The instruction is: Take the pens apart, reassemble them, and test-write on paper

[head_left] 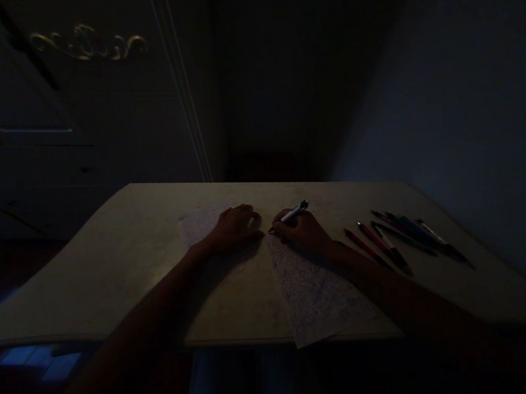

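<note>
The room is very dim. My right hand (303, 231) is closed round a white pen (294, 212), its tip down near the top of a sheet of paper (313, 293) covered in scribbled lines. My left hand (235, 227) lies flat with its fingers stretched out, palm down on the table, partly over another written sheet (199, 224). The two hands are close together, almost touching at the fingertips.
The pale table (122, 265) runs from left to right; the scribbled sheet hangs over its near edge. Several pens and pencils (402, 234), red, dark and white, lie in a row to the right of my right hand. A dark cabinet (90, 116) stands behind.
</note>
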Motion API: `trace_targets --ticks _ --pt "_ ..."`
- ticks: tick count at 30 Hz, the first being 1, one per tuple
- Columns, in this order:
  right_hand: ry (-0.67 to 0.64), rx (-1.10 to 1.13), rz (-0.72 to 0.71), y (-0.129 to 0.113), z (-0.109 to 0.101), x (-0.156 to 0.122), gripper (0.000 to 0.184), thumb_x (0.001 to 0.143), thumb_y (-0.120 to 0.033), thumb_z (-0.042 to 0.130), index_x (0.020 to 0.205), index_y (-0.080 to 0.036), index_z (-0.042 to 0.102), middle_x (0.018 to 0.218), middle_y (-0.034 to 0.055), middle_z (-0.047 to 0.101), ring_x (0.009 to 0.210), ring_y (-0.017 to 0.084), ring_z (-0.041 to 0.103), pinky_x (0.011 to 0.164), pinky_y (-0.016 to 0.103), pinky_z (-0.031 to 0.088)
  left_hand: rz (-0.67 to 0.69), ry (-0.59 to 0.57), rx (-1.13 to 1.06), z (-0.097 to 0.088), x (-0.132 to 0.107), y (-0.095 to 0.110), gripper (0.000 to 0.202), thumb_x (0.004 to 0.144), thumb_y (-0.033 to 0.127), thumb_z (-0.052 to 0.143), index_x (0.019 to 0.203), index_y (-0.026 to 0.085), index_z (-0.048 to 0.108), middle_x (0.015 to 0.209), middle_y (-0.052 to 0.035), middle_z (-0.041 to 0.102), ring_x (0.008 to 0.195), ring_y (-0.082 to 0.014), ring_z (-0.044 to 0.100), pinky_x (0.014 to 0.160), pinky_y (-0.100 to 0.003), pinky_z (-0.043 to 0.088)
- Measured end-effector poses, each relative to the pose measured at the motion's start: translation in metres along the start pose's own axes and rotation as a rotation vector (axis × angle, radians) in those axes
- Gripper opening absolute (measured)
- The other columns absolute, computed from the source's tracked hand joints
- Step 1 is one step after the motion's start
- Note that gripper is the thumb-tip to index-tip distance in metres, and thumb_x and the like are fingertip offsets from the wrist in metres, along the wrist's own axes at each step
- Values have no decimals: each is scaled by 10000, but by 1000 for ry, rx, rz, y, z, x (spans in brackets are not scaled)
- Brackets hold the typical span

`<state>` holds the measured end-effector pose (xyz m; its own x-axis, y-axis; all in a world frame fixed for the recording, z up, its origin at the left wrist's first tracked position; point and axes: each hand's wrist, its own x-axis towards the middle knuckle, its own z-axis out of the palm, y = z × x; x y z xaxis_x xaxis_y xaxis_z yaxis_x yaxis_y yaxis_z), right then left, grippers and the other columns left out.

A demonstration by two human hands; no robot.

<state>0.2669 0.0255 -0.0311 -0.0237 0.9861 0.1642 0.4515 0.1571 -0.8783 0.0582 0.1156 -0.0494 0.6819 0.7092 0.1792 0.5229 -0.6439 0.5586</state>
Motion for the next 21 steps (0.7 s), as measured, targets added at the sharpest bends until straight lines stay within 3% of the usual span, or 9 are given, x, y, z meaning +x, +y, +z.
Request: trace_targets --ticks 9,21 --pt "12 -86 -65 1 4 2 154 792 -318 602 769 -195 691 680 16 682 652 164 627 616 269 476 -8 24 -5 0 -2 4 423 780 534 650 1111 270 667 1395 -118 575 1336 -358 467 1152 -567 245" --pt "19 -53 -34 2 3 0 164 804 -332 602 769 -193 681 674 21 673 615 161 622 614 275 472 -23 85 -130 2 1 4 358 694 488 723 992 289 708 1302 -117 628 1299 -384 490 1139 -568 257"
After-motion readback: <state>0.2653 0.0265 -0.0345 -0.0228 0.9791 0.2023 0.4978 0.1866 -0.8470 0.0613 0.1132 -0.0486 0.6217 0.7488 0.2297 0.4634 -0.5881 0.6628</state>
